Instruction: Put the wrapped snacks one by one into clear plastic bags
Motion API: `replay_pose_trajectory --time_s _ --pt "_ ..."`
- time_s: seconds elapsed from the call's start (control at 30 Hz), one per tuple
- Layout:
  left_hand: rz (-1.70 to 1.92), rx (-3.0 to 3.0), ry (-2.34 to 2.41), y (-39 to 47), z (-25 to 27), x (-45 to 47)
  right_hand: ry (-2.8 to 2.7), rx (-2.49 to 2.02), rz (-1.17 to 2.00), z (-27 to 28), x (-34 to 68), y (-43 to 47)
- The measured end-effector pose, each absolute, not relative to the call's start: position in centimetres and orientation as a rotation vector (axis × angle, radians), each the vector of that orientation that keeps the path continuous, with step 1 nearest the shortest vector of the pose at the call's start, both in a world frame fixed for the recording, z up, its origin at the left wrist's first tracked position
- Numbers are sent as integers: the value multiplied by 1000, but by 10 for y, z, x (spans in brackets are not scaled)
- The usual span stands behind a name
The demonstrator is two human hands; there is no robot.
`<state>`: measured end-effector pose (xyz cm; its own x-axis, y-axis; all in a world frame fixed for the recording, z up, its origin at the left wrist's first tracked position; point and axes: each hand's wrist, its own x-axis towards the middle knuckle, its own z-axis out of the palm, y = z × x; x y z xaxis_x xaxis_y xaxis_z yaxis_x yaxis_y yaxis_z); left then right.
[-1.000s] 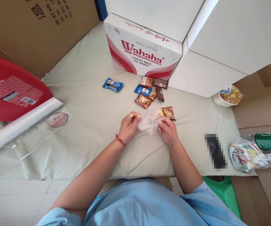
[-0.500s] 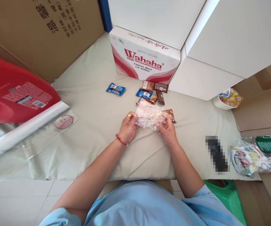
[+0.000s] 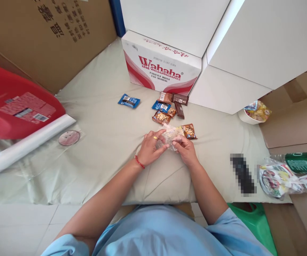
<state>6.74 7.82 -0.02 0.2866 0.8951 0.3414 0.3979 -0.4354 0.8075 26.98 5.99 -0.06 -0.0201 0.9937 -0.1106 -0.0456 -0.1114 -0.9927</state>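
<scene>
A crumpled piece of clear bubble wrap (image 3: 172, 133) is bunched between my two hands, just above the cloth. My left hand (image 3: 152, 146) has its thumb and fingers around the wrap's left side, with a ring on one finger. At the lower right edge, my right hand (image 3: 186, 151) pinches the wrap between thumb and fingers. Directly behind the wrap lies a brown cookie packet (image 3: 189, 131), its left part hidden. Beyond it sit another cookie packet (image 3: 160, 117), a blue packet (image 3: 162, 106), a dark brown bar (image 3: 180, 99) and several other snacks. A separate blue packet (image 3: 129, 101) lies left of them.
Behind the snacks stands a Wahaha carton (image 3: 161, 67). Left are a red jug (image 3: 17, 103), a white roll (image 3: 30, 147) and a large cardboard box (image 3: 49, 42). Right are a white bowl (image 3: 246, 117), a pixelated dark object (image 3: 242, 174) and a bottle (image 3: 300, 162).
The bubble wrap, spread flat before, is now bunched smaller. My left hand has moved inward over it, and the cookie packet behind shows more.
</scene>
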Motion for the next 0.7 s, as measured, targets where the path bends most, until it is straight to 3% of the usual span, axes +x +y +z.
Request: replay_pose_trajectory --time_s 0.37,0.6,0.7 --pt "1658 900 953 118 -1 25 -829 -1258 1113 6 300 75" --pt "1680 984 936 116 12 15 -813 -1345 927 3 306 80" --pt "1546 1481 1074 86 32 23 -846 -1446 673 11 309 74"
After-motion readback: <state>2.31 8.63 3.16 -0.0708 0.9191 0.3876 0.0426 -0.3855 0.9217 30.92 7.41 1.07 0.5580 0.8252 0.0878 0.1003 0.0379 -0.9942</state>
